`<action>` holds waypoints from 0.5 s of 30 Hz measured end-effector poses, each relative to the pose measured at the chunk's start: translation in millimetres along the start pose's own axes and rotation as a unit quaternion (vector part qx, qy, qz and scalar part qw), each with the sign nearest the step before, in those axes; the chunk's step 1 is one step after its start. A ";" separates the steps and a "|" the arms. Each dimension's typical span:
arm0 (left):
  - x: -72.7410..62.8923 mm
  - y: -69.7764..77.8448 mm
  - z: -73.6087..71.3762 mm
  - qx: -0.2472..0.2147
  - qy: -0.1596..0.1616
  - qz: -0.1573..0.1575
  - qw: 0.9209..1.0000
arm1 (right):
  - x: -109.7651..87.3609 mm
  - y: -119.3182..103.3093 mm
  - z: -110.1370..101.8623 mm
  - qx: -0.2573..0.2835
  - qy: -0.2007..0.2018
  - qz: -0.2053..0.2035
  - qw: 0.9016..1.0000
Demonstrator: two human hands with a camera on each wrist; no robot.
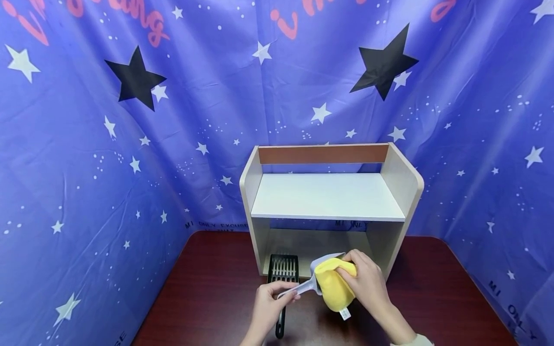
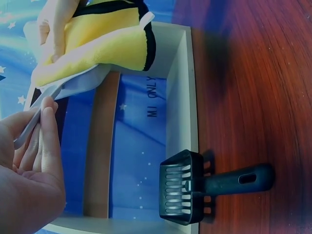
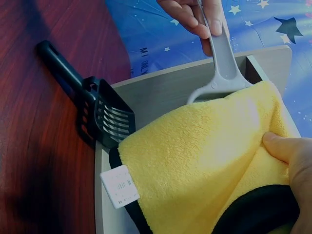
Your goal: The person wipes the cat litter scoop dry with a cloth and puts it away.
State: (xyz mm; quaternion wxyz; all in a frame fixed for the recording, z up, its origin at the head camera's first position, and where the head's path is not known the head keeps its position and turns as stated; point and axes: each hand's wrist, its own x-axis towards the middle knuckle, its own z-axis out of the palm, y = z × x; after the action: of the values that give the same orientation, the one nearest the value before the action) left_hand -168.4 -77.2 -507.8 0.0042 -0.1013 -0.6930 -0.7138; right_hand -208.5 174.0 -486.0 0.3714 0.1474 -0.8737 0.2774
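Note:
My left hand [image 1: 269, 303] pinches the handle of a light grey scoop [image 1: 307, 286] and holds it up in front of the shelf. A yellow cloth [image 1: 335, 288] with a dark edge and a white tag lies against the scoop's head, gripped by my right hand [image 1: 367, 278]. In the right wrist view the cloth [image 3: 204, 151] covers most of the grey scoop [image 3: 224, 63]. A black slotted scoop [image 2: 180, 187] rests partly on the shelf's bottom board, its handle out over the table. Neither hand visibly touches it.
A two-level shelf [image 1: 327, 194] with pale sides and a white middle board stands at the back of the dark red wooden table [image 1: 199, 288]. Behind and on both sides hangs a blue curtain [image 1: 207, 96] printed with stars.

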 end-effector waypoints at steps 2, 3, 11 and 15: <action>-0.2 0.1 1.4 -0.006 -0.003 0.003 1.000 | -0.9 -0.7 1.0 -0.001 0.003 0.003 1.000; -0.3 0.4 2.2 -0.009 -0.004 0.003 1.000 | -1.1 -0.8 1.5 -0.001 0.005 0.005 1.000; -3.3 6.4 7.2 0.004 -0.005 0.014 1.000 | -2.5 -4.0 4.4 -0.004 0.008 0.028 1.000; -4.6 8.5 10.2 0.034 -0.006 0.046 0.998 | -3.1 -5.6 5.3 -0.011 0.015 0.036 0.999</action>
State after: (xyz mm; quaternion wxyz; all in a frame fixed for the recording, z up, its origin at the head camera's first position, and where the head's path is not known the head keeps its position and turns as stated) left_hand -161.2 -68.0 -499.9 0.0365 -0.1377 -0.7116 -0.6880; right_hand -206.8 166.4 -489.2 0.3757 0.1075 -0.8759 0.2831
